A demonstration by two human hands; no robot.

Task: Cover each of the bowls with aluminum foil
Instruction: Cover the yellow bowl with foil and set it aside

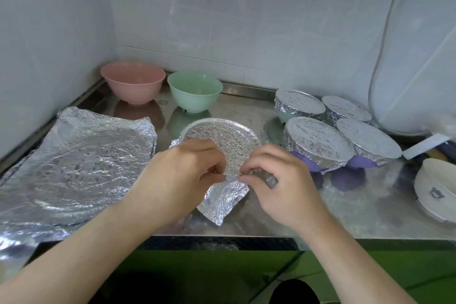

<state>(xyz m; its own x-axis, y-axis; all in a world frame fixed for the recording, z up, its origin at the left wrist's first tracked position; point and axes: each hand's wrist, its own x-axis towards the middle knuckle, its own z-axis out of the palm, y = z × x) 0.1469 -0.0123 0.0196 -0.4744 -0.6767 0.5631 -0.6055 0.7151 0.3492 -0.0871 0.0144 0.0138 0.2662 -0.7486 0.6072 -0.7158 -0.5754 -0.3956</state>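
Observation:
A bowl draped with a crinkled foil sheet (227,138) sits at the centre of the steel counter (357,207). My left hand (177,177) and my right hand (278,185) pinch the foil's near edge at the bowl's front rim, and a loose foil corner hangs toward me. An uncovered pink bowl (133,81) and an uncovered green bowl (195,90) stand at the back. Several foil-covered bowls (318,140) are grouped at the right. A stack of loose foil sheets (74,165) lies flat on the left.
Tiled walls close the counter at the back and left. A white bowl with a small bear mark (436,187) sits at the far right edge. A grey cable (381,52) hangs down the right wall. The counter's front edge runs just below my hands.

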